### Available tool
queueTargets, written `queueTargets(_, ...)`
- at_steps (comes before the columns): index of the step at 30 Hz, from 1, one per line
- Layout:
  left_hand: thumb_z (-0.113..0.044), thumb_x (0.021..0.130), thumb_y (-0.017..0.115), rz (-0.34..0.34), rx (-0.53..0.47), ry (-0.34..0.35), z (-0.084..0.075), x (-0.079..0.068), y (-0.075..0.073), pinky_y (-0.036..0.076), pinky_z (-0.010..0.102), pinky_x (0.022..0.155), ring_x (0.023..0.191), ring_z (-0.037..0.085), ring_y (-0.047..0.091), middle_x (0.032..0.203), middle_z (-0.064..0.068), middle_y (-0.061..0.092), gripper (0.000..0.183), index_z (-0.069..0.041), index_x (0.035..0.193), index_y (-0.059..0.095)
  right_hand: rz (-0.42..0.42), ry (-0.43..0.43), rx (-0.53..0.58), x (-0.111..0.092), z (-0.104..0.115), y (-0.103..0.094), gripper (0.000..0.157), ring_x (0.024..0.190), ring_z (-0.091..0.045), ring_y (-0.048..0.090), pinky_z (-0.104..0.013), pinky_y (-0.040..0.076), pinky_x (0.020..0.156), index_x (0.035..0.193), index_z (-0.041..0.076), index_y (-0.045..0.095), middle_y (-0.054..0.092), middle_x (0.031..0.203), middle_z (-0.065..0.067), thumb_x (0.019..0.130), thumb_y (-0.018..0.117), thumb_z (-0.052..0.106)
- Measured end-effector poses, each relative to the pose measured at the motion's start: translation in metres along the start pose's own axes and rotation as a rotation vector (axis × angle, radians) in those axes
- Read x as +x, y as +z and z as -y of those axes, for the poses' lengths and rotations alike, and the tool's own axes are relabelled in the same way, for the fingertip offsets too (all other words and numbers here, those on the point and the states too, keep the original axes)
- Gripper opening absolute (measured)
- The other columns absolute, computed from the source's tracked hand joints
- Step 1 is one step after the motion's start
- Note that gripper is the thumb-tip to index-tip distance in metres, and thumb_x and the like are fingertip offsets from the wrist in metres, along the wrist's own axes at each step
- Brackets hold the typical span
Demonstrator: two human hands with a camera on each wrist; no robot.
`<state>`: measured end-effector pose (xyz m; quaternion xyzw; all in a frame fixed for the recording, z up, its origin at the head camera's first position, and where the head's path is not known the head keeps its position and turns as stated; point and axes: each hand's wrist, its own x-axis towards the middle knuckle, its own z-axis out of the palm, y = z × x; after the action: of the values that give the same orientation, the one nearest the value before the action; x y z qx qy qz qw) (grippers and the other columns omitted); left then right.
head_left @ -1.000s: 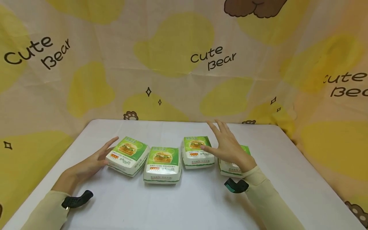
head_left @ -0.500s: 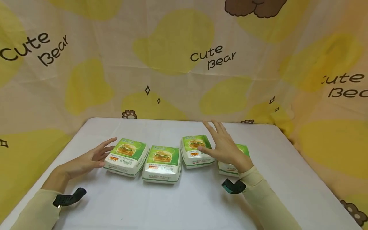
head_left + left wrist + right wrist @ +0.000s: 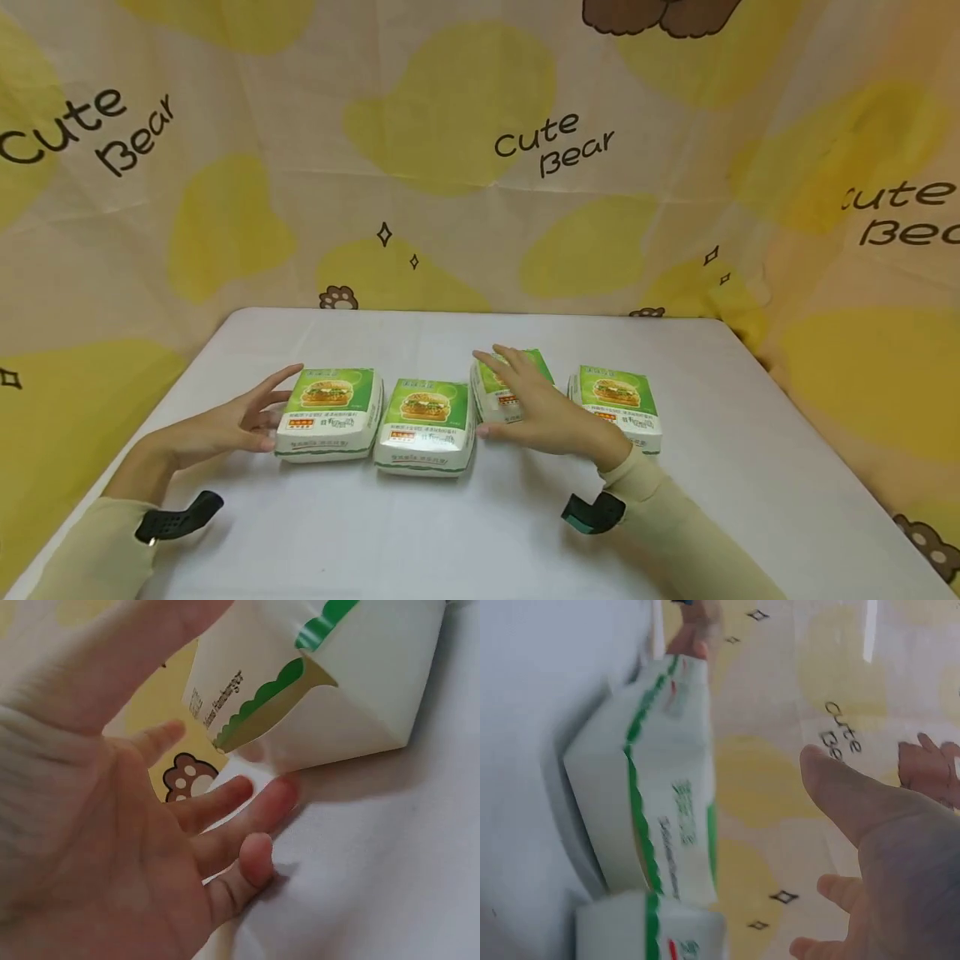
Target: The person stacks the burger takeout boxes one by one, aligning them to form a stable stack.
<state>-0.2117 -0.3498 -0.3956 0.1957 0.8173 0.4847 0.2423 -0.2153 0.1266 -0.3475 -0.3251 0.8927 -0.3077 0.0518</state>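
Observation:
Several white and green burger boxes stand in a row on the white table. At the leftmost box (image 3: 330, 412), my left hand (image 3: 213, 429) lies along the left side with spread, slightly bent fingers. The left wrist view shows the left palm (image 3: 112, 832) turned to the box's side (image 3: 360, 712), fingertips close to its lower edge. My right hand (image 3: 551, 417) hovers over the third box (image 3: 490, 406), partly covering it, fingers stretched and thumb by its front left corner. In the right wrist view, the right thumb (image 3: 855, 795) stands apart from the boxes (image 3: 675, 780).
Between the hands is the second box (image 3: 425, 429), close to its left neighbour. The rightmost box (image 3: 618, 400) stands partly behind the right wrist. A yellow-patterned cloth (image 3: 450, 167) hangs behind the white table (image 3: 420, 542). Each wrist wears a black device (image 3: 180, 517).
The leftmost box has turned from slanted to square with the table's front. My right hand has moved left and nearer over the third box, uncovering more of the rightmost box.

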Motion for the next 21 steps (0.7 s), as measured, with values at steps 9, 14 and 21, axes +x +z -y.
queueTargets(9, -0.014, 0.085, 0.075, -0.060, 0.056, 0.048, -0.006, 0.008, 0.009, 0.047, 0.028, 0.094, 0.139, 0.050, 0.038, 0.166, 0.031, -0.005, 0.118, -0.029, 0.162, -0.014, 0.045, -0.035, -0.155, 0.008, 0.010, 0.022, 0.101, 0.158, -0.036, 0.010, -0.066, 0.005, 0.123, 0.162, 0.033, 0.019, 0.012, 0.171, -0.008, 0.083, 0.077, 0.056)
queueTargets(14, -0.016, 0.084, 0.076, -0.059, 0.074, 0.041, -0.003, 0.016, 0.013, 0.044, 0.032, 0.098, 0.135, 0.032, 0.043, 0.168, 0.028, -0.001, 0.118, -0.025, 0.163, -0.012, 0.042, -0.015, -0.215, 0.008, 0.014, 0.033, 0.104, 0.159, -0.036, 0.009, -0.065, -0.003, 0.123, 0.163, 0.029, 0.019, 0.016, 0.170, -0.011, 0.082, 0.075, 0.062)
queueTargets(21, -0.017, 0.084, 0.073, -0.083, 0.044, 0.043, 0.006, 0.016, 0.011, 0.042, 0.029, 0.098, 0.125, 0.006, 0.049, 0.169, 0.022, 0.009, 0.111, -0.024, 0.164, -0.003, 0.020, -0.004, -0.263, 0.009, 0.018, 0.041, 0.107, 0.156, -0.037, 0.022, -0.070, -0.005, 0.120, 0.161, 0.021, 0.027, 0.037, 0.162, -0.013, 0.078, 0.075, 0.067)
